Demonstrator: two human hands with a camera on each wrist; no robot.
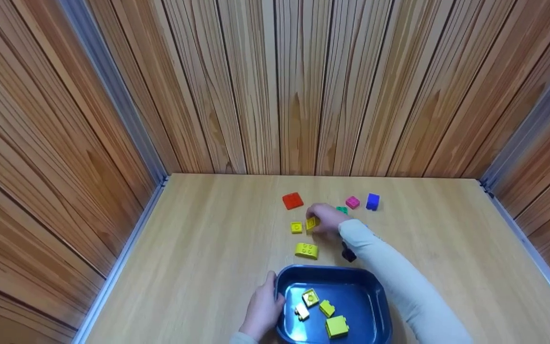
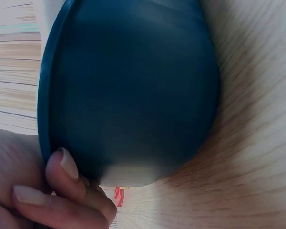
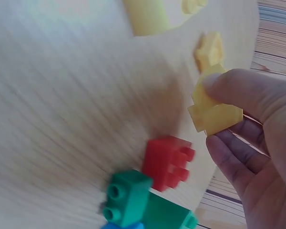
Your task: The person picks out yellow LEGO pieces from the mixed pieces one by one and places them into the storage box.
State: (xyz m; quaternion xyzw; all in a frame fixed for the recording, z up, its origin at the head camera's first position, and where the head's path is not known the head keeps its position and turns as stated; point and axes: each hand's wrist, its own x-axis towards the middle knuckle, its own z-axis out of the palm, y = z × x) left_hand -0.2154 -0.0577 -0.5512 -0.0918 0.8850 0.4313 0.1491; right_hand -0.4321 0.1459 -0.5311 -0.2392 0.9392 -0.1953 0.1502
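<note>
My right hand (image 1: 326,219) pinches a yellow toy brick (image 1: 312,223) between thumb and fingers. In the right wrist view that yellow brick (image 3: 214,107) looks stepped in shape. Beside it on the table lies a small yellow brick (image 1: 296,227), and nearer me a yellow brick with a curved side (image 1: 306,251). With its thumb over the rim, my left hand (image 1: 261,308) grips the left side of a dark blue tray (image 1: 332,268). Several yellow bricks, one of them a larger block (image 1: 337,327), lie inside the tray. The left wrist view has the tray's outer wall (image 2: 133,95) close up.
Toward the back are a flat red brick (image 1: 292,200), a pink-red brick (image 1: 353,202) and a blue-purple brick (image 1: 373,201). A green brick (image 3: 126,198) is partly hidden by my right hand in the head view. A dark brick (image 1: 348,252) lies beside my right forearm. Wood-panelled walls enclose the table.
</note>
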